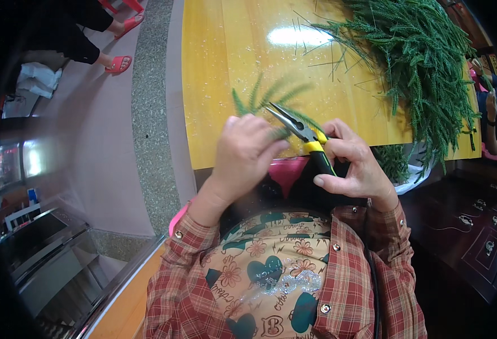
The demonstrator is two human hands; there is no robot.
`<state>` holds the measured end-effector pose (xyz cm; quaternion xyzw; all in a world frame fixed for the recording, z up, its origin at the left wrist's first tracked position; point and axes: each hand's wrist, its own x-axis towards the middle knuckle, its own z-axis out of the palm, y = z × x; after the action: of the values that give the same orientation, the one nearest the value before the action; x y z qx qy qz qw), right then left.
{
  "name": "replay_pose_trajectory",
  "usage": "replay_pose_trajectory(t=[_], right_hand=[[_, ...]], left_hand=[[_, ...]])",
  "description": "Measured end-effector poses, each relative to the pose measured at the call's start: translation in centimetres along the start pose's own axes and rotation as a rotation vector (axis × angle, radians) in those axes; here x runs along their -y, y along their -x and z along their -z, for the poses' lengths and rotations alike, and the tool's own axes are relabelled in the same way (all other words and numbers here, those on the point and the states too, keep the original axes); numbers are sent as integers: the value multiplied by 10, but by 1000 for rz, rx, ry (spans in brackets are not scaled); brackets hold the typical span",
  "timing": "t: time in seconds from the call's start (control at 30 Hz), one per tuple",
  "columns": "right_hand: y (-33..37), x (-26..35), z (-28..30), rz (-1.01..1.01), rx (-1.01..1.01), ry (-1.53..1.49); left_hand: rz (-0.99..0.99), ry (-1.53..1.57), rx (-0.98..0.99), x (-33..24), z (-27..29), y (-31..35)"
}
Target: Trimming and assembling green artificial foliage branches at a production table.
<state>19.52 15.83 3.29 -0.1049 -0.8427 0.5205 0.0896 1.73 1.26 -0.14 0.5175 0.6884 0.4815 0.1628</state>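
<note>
My left hand (242, 148) is closed on a feathery green sprig (257, 97), whose fronds fan out past my fingers over the near edge of the yellow table. Motion blurs both the fronds and this hand. In my right hand (357, 161) is a pair of long-nose pliers (297, 125) with black and yellow handles. The plier jaws point up and left, slightly parted, just beside the sprig and the left fingertips. Whether the jaws touch a stem cannot be made out.
A large heap of green branches (423, 62) covers the table's (220, 51) right side and hangs over its edge. Loose needles and thin stems lie near it. Below is a white bag (415, 179) with greenery. People are at the upper left, in red sandals (118, 64), and far right.
</note>
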Motion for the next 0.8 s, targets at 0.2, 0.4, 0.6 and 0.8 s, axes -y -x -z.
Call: replay_pose_trajectory(t=[0.2, 0.4, 0.6, 0.8], right_hand=[[-6, -3, -4, 93, -28, 50], [-5, -2, -8, 35, 27, 90], [-20, -13, -20, 184, -145, 366], [-25, -24, -44, 274, -431, 362]], left_hand=[[-98, -116, -4, -6, -2, 0], [-140, -73, -34, -2, -2, -2], [-81, -68, -48, 1, -4, 0], [-124, -154, -105, 1, 0, -4]])
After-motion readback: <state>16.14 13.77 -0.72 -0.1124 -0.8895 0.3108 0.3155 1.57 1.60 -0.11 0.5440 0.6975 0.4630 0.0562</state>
